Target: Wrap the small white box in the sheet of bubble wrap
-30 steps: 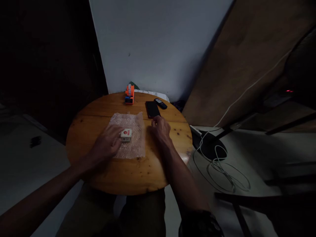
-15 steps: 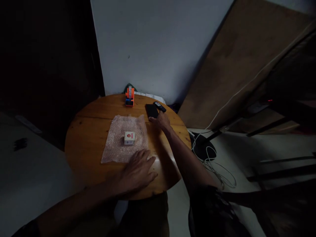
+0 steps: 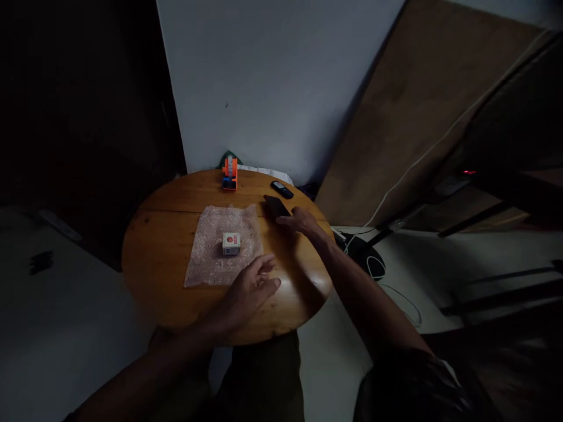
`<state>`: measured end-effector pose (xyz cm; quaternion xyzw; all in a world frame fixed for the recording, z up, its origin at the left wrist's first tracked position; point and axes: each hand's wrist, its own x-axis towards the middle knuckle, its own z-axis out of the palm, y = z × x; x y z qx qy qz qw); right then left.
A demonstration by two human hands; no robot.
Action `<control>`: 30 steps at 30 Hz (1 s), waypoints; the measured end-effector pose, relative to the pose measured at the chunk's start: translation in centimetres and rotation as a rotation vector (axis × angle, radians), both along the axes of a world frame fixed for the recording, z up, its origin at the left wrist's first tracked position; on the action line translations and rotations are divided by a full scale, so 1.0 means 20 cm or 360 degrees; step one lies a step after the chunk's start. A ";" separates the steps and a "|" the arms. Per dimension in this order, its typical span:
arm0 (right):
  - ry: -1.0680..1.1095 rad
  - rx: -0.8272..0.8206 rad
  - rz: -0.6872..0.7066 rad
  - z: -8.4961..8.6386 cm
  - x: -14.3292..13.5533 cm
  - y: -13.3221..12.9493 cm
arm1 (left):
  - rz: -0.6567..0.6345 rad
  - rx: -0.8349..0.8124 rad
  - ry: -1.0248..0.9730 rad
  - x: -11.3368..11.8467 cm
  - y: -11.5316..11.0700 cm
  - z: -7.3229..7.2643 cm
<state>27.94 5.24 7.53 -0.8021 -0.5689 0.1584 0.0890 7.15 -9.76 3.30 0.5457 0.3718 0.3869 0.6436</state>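
Note:
My right hand (image 3: 301, 220) grips the near end of a flat black rectangular object (image 3: 276, 206), perhaps a phone, which is tilted above the right side of the table. Its exact kind is too dark to make out. My left hand (image 3: 255, 284) hovers over the table's near part with fingers apart and nothing in them. Just beyond it lies a sheet of bubble wrap (image 3: 206, 252). On the middle of that sheet rests a small white box (image 3: 231, 244) with red print.
The round wooden table (image 3: 149, 252) stands against a wall. An orange tape dispenser (image 3: 230, 173) sits at its far edge. A small dark handset (image 3: 282, 189) lies beyond my right hand. White cables (image 3: 376, 266) trail on the floor at right.
The black flat object has been lifted and tilted by my right hand, moving slightly right and toward me. My left hand has risen a little, its fingers more curved.

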 end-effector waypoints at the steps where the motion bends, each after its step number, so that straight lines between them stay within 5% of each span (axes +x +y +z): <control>1: 0.0257 -0.0038 0.0025 0.01 0.05 -0.09 | 0.0036 -0.0200 -0.0166 0.03 -0.01 0.00; 4: 0.1207 -0.0133 0.0011 -0.01 0.17 -0.43 | 0.0182 -0.0626 -0.0518 0.14 -0.04 -0.02; 7: 0.1639 -0.0156 0.0068 -0.07 0.19 -0.79 | 0.0226 -0.0757 -0.0728 0.26 -0.11 -0.03; 10: 0.1429 0.0099 0.0068 -0.15 0.09 -1.09 | 0.0112 -0.0701 -0.0894 0.36 -0.21 -0.01; 14: 0.0414 0.0759 0.0217 -0.28 -0.13 -1.33 | 0.0306 -0.0710 -0.0961 0.36 -0.29 -0.01; 18: 0.0120 0.1038 0.0332 -0.34 -0.27 -1.45 | 0.0256 -0.0818 -0.0924 0.24 -0.30 -0.01; 23: 0.0587 0.1103 0.0263 -0.32 -0.30 -1.47 | 0.0128 -0.0852 -0.0887 0.09 -0.29 -0.02; 30: 0.0881 0.1235 0.0260 -0.27 -0.35 -1.43 | 0.0217 -0.1134 -0.1059 0.06 -0.35 0.03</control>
